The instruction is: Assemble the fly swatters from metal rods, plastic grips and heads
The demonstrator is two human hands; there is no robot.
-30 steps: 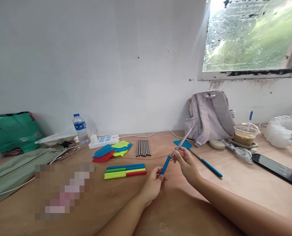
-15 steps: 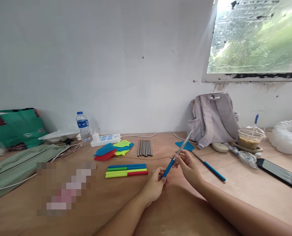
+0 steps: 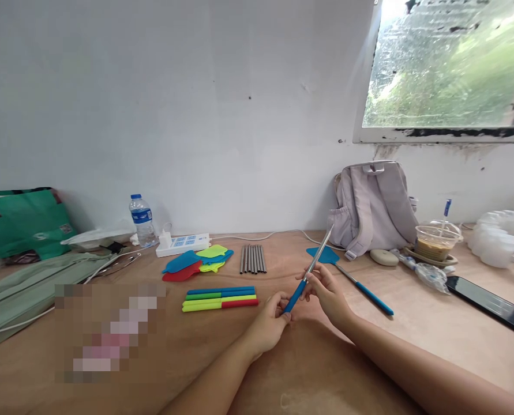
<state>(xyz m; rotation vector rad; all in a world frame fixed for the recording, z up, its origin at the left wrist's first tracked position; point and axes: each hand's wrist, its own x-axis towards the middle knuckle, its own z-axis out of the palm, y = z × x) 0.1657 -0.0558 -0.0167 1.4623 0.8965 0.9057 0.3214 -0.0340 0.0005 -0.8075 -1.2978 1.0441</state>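
Observation:
My left hand [image 3: 273, 324] is closed round the lower end of a blue handle [image 3: 296, 295]. A shiny metal rod [image 3: 319, 253] stands at the handle's upper end, slanting up to the right. The fingers of my right hand [image 3: 328, 293] pinch the rod close to where it meets the handle. Just beyond my right hand lies a fly swatter with a blue head [image 3: 323, 255], a thin metal shaft and a blue grip [image 3: 373, 297]. Left of my hands, several coloured handles [image 3: 220, 300] lie in a stack of rows. Behind them is a row of metal rods [image 3: 253, 259].
Loose blue, red and yellow swatter heads [image 3: 182, 262] overlap near a white power strip [image 3: 183, 244]. A water bottle [image 3: 143, 222] stands behind. To the right are a backpack [image 3: 371, 210], an iced drink [image 3: 436, 241] and a black phone [image 3: 490, 305]. A blurred patch covers something at left.
The metal rod's tip has swung slightly left, so the rod leans a little less. Both hands keep their hold, and the whole view has shifted slightly.

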